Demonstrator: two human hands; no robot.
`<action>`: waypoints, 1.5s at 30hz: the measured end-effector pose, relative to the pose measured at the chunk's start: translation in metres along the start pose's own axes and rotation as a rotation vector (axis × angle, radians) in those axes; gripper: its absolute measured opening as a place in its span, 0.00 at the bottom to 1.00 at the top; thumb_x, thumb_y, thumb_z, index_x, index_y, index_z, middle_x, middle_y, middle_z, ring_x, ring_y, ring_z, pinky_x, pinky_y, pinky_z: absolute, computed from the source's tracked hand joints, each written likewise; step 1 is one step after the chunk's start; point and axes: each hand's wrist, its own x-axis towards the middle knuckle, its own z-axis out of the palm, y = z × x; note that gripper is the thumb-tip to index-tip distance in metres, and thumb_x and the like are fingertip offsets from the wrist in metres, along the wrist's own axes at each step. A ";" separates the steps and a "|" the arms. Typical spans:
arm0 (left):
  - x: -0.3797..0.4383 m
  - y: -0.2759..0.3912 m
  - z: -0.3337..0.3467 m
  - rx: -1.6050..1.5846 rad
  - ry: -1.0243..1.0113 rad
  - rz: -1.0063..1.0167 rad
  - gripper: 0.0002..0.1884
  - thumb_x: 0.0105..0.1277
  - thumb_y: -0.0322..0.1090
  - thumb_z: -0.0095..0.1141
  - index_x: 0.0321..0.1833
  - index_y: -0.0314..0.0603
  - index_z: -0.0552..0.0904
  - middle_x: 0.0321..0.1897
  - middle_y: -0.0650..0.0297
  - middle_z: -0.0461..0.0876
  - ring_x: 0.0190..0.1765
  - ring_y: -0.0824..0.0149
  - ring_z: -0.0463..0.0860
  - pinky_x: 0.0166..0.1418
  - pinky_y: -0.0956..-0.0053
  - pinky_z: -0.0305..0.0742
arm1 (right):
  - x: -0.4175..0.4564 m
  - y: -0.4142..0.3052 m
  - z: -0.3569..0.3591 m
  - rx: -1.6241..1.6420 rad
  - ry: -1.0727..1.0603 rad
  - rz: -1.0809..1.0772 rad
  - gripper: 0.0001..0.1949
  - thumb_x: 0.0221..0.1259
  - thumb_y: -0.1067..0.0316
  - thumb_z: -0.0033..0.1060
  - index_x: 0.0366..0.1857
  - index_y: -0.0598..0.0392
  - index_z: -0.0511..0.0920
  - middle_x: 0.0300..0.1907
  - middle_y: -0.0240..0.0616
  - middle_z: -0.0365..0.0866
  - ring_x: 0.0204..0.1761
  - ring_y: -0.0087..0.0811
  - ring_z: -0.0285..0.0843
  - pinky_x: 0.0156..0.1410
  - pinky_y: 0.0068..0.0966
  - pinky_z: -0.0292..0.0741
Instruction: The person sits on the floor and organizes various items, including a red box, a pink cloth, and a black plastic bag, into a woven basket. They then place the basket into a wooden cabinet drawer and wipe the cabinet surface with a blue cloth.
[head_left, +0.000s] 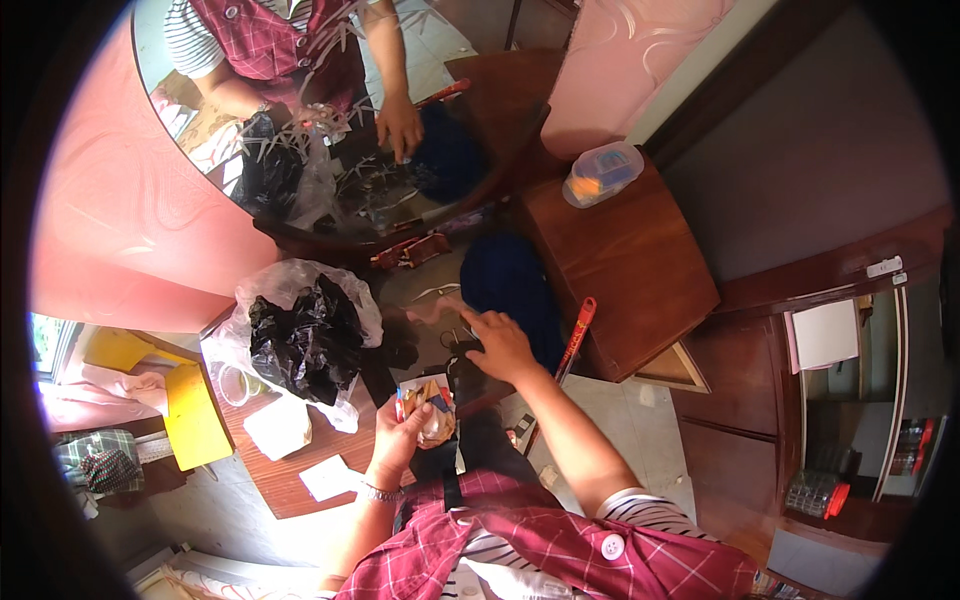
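Note:
My left hand (405, 431) holds a bunch of crumpled wrappers and paper scraps (435, 420) in front of my body. Over the dark table top, my right hand (501, 343) reaches forward with thumb and index finger apart. A small pair of scissors (448, 339) seems to lie just left of its fingers. The index fingertip is close to a dark blue cloth item (506, 281), and a pink ribbon-like strip (436, 309) lies beyond it. To the left, a black plastic bag (307, 337) sits crumpled within a clear plastic bag (364, 300).
An oval mirror (480, 150) stands behind the table and reflects both hands. A red-handled stick (577, 334) leans at right, beside a wooden cabinet (622, 255) bearing a plastic container (604, 174). White paper (330, 477) and red packets (411, 251) lie on the table.

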 end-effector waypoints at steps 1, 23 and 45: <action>-0.001 0.000 0.001 -0.005 0.005 -0.006 0.18 0.67 0.34 0.63 0.55 0.31 0.78 0.45 0.60 0.85 0.45 0.69 0.83 0.53 0.74 0.78 | 0.002 0.011 0.000 -0.057 -0.004 -0.030 0.33 0.47 0.65 0.69 0.64 0.48 0.72 0.49 0.40 0.74 0.55 0.42 0.71 0.58 0.37 0.69; 0.006 -0.012 -0.013 -0.114 -0.041 -0.027 0.20 0.67 0.34 0.64 0.57 0.30 0.77 0.47 0.60 0.85 0.48 0.70 0.82 0.55 0.73 0.77 | 0.011 0.011 0.026 -0.323 0.133 0.112 0.18 0.45 0.63 0.69 0.42 0.55 0.81 0.38 0.41 0.80 0.46 0.43 0.78 0.50 0.39 0.73; 0.024 -0.005 0.018 0.187 -0.131 -0.136 0.13 0.69 0.38 0.61 0.49 0.37 0.80 0.35 0.64 0.84 0.31 0.71 0.83 0.28 0.78 0.79 | -0.235 0.160 -0.062 1.591 1.249 0.766 0.11 0.69 0.62 0.58 0.49 0.50 0.75 0.43 0.34 0.83 0.46 0.31 0.81 0.55 0.34 0.76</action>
